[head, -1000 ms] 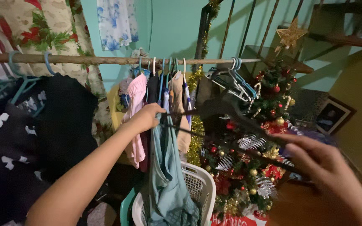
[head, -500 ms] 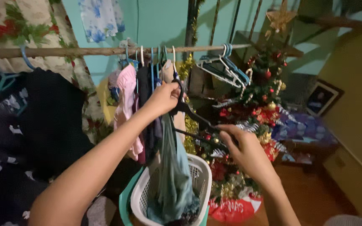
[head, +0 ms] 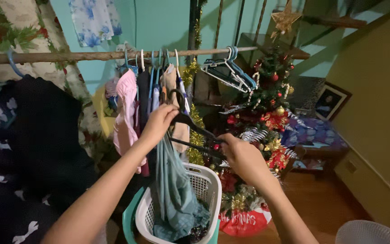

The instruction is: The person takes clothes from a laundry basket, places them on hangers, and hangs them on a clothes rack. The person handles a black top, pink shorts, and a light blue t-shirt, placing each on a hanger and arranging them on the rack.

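Note:
My left hand (head: pixel 159 123) grips the neck of a black hanger (head: pixel 190 129) together with the top of a teal garment (head: pixel 173 190). The garment hangs straight down into a white laundry basket (head: pixel 209 186). My right hand (head: pixel 242 156) holds the right end of the same hanger, level with the basket's far rim. Just above, a wooden rail (head: pixel 68 56) carries several hung clothes, among them a pink garment (head: pixel 125 113).
Empty blue and white hangers (head: pixel 231 72) dangle on the rail's right part. A decorated Christmas tree (head: pixel 267 117) stands right behind the basket. Dark clothes (head: pixel 28 149) fill the left. A framed picture (head: pixel 329 101) leans at right, and a white fan (head: pixel 371 232) sits bottom right.
My right hand has come in from the lower right and closed on the hanger's end. The left hand stays at the hanger's neck with the garment.

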